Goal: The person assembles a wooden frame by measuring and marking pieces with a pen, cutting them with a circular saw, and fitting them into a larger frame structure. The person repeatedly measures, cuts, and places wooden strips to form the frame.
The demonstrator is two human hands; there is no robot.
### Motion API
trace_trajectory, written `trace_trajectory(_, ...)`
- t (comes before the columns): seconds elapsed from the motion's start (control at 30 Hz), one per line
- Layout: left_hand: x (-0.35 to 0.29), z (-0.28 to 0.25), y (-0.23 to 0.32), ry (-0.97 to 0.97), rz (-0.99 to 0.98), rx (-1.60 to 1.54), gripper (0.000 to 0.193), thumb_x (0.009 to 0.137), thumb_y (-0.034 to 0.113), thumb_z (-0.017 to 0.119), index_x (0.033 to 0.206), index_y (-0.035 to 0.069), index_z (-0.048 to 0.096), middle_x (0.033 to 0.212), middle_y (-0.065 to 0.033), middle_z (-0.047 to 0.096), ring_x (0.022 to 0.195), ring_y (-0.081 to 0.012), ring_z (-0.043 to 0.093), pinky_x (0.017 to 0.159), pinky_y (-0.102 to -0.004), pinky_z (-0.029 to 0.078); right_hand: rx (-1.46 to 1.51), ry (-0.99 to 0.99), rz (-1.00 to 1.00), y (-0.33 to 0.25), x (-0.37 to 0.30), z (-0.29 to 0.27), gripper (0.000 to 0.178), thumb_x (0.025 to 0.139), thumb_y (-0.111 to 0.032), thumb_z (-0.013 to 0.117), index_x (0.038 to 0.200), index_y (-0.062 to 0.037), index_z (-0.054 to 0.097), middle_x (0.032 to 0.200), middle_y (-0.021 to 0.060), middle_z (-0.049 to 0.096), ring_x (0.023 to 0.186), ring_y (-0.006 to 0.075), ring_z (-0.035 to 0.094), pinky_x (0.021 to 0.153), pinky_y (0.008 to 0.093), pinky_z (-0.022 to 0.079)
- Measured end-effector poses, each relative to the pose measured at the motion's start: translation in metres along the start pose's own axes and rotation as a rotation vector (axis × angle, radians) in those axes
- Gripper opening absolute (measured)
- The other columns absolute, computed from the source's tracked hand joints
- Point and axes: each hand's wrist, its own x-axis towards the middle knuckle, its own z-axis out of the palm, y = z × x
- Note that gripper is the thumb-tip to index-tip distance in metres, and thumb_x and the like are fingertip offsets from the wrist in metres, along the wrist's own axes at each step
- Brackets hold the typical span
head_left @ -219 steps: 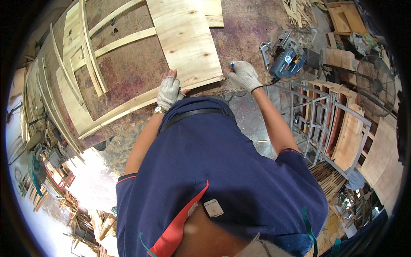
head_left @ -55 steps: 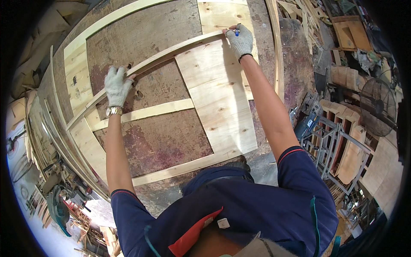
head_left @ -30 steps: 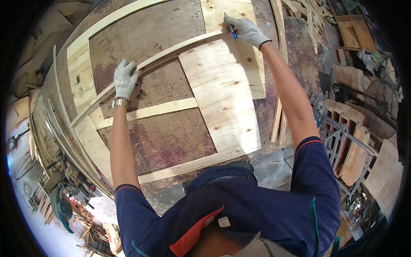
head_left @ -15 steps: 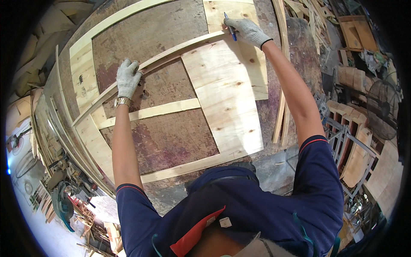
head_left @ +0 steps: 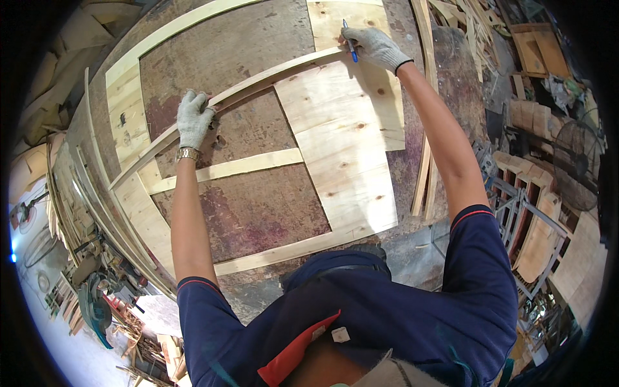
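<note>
A long, thin wooden strip (head_left: 277, 69) lies slantwise across a flat frame of pale wooden boards and a wide plywood panel (head_left: 335, 142). My left hand (head_left: 193, 121), in a light knitted glove, is closed around the strip left of its middle. At the strip's far right end is my gloved right hand (head_left: 374, 48). A blue pen (head_left: 353, 53) sits between its fingers, and its fingertips are at the strip, though whether they press on it is hard to tell. A narrower crosspiece (head_left: 238, 168) runs between the left board (head_left: 126, 109) and the panel.
Under the frame is a worn brown worktable (head_left: 258, 206) with reddish stains. Long wooden strips (head_left: 422, 174) lie along its right side, and more lean at the left edge. A standing fan (head_left: 576, 155) and a grey metal rack (head_left: 525, 219) are at the right.
The pen in my right hand stands slightly more upright than before. My left hand keeps its place on the wooden strip, and the strip looks unmoved.
</note>
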Motion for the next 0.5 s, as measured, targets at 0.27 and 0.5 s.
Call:
trace_trajectory(0.27, -0.004, 0.010, -0.007, 0.055, 0.048, 0.110, 0.032, 0.080, 0.036, 0.085, 0.104, 0.016, 0.078, 0.096, -0.0055, 0.059, 0.104, -0.0291, 0.060, 0.091, -0.0502, 0.043, 0.165, -0.009, 0.069, 0.003, 0.000, 0.008, 0.023, 0.104, -0.009, 0.063, 0.126, -0.0067, 0.070, 0.102, 0.0042, 0.076, 0.092, 0.0152, 0.070, 0.082, 0.0288, 0.055)
trace_trajectory(0.5, -0.001, 0.011, -0.012, -0.014, -0.027, 0.107, 0.032, 0.082, 0.037, 0.084, 0.106, 0.016, 0.078, 0.098, -0.0052, 0.058, 0.108, -0.0290, 0.059, 0.102, -0.0576, 0.041, 0.372, -0.003, 0.100, 0.001, -0.002, 0.003, 0.026, 0.098, -0.008, 0.069, 0.124, -0.0101, 0.071, 0.110, 0.0098, 0.077, 0.099, 0.0208, 0.074, 0.083, 0.0343, 0.058)
